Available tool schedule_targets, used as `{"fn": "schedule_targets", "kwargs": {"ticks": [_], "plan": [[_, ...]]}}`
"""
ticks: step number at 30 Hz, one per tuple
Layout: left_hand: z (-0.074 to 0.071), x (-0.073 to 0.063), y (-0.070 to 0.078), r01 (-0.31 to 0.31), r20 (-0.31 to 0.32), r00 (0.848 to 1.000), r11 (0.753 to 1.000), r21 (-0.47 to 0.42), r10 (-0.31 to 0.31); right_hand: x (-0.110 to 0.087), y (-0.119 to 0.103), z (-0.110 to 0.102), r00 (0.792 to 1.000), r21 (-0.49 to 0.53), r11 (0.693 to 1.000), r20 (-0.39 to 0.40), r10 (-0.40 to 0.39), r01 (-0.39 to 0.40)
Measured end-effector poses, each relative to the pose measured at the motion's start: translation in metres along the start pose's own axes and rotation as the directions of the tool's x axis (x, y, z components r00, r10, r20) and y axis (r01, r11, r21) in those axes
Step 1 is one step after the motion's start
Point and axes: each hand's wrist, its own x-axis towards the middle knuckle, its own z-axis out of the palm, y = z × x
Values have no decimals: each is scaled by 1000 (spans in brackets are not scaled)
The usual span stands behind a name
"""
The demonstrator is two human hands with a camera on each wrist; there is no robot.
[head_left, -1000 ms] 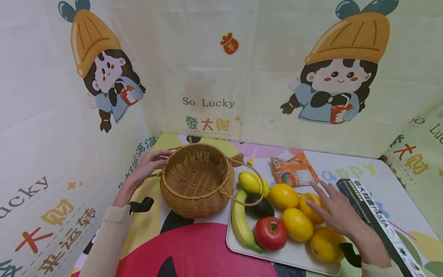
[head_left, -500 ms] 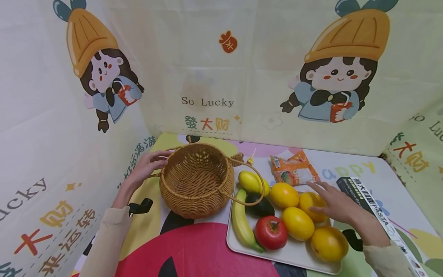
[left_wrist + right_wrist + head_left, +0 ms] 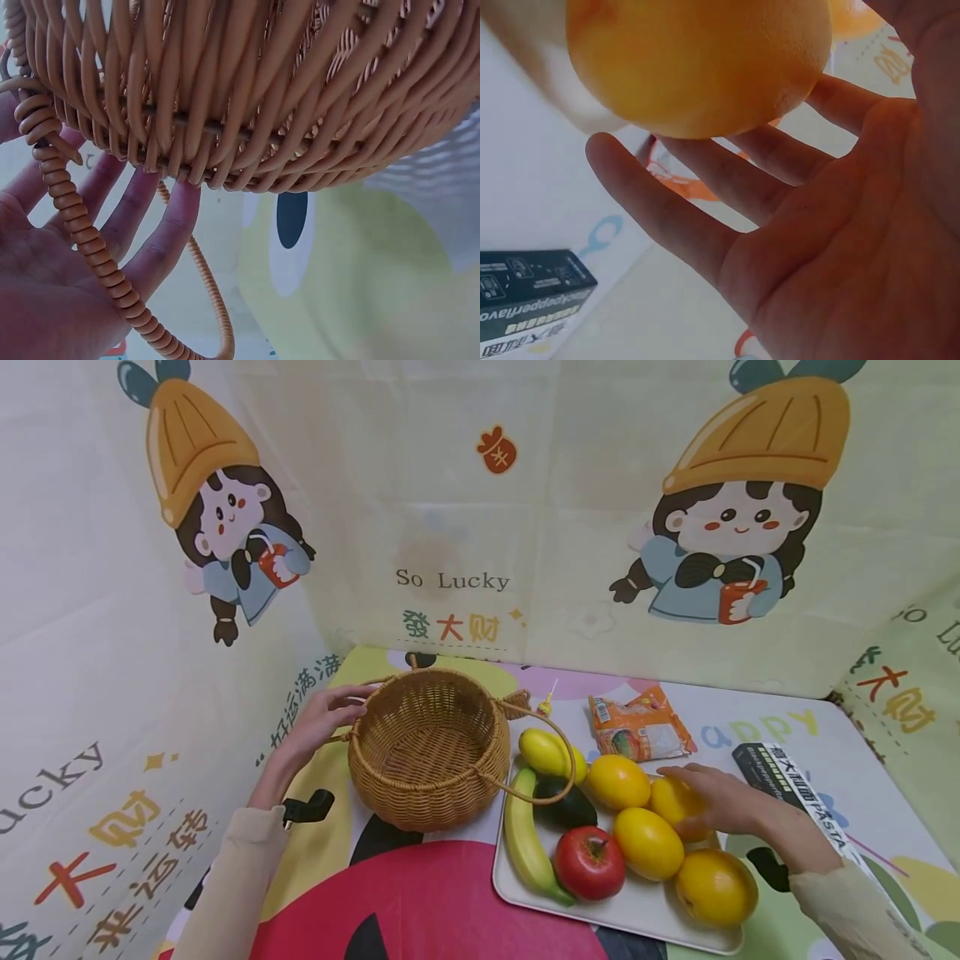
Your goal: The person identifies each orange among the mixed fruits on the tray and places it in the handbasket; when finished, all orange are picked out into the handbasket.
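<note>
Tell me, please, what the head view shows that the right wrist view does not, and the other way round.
Only the head view: the wicker basket, the left hand at its side, the red apple, the banana and the avocado.
Only the right wrist view: the palm of the right hand.
Both: the right hand, the orange-yellow fruit beside it and the pasta box.

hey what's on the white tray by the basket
The white tray carries a banana, an avocado, a red apple, four oranges and, at its far corner, at least one lemon. The right hand covers part of one orange; whatever lies beneath the fruit is hidden.
</note>
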Motion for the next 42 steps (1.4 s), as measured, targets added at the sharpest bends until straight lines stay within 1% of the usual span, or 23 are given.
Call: {"fn": "schedule_targets", "kwargs": {"ticks": [3, 6, 12, 16, 22, 29, 35, 38, 42], "plan": [[0, 0, -1, 0, -1, 1000, 1000, -10, 0, 3, -1, 0, 999, -12, 999, -6, -45, 45], [0, -1, -1, -6, -1, 1000, 1000, -13, 6, 6, 0, 1, 998, -1, 998, 4, -70, 70], [2, -2, -3, 8, 11, 1000, 1000, -25, -7, 9, 4, 7, 997, 19, 998, 35, -61, 61], [2, -2, -3, 19, 8, 1000, 999, -27, -19, 9, 7, 9, 997, 10, 997, 23, -79, 79], [2, -3, 0, 9, 12, 1000, 1000, -16, -9, 8, 8, 11, 995, -2, 995, -2, -96, 96], [3, -4, -1, -18, 0, 1000, 1000, 1, 18, 7, 10, 10, 996, 0, 996, 2, -94, 94], [1, -4, -1, 6, 14, 1000, 1000, -23, -6, 8, 9, 9, 998, -1, 998, 7, -70, 70], [2, -3, -1, -4, 21, 1000, 1000, -18, 4, 8, 9, 10, 998, -2, 998, 4, -59, 59], [2, -3, -2, -14, 22, 1000, 1000, -11, 14, 7, 10, 11, 998, -6, 998, -5, -68, 68]]}}
